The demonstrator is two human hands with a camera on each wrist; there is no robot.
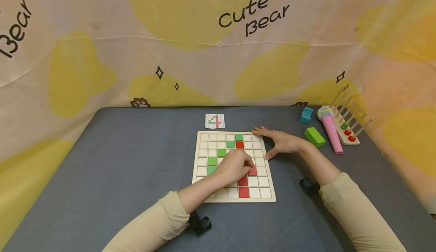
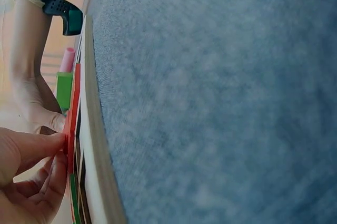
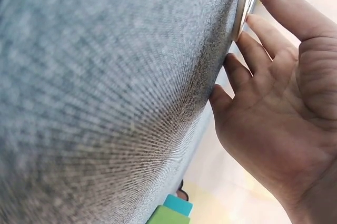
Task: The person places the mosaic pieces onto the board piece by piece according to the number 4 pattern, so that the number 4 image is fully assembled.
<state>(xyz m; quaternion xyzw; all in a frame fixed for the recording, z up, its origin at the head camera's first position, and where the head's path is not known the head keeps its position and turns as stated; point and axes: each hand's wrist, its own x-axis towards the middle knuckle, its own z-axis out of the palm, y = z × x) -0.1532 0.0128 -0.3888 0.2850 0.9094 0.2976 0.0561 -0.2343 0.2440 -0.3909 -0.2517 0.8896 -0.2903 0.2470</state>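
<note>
A wooden grid board lies on the grey table, with a diagonal of green tiles and a line of red tiles set in its cells. My left hand is curled over the board's middle. In the left wrist view its thumb and fingertips pinch the edge of a red tile at the board surface. My right hand lies flat and open against the board's right edge, its straight fingers touching the rim.
A small pattern card lies behind the board. At the right rear are a blue block, a green block, a pink toy microphone and a wooden rod rack with beads. A printed cloth backdrop surrounds the table.
</note>
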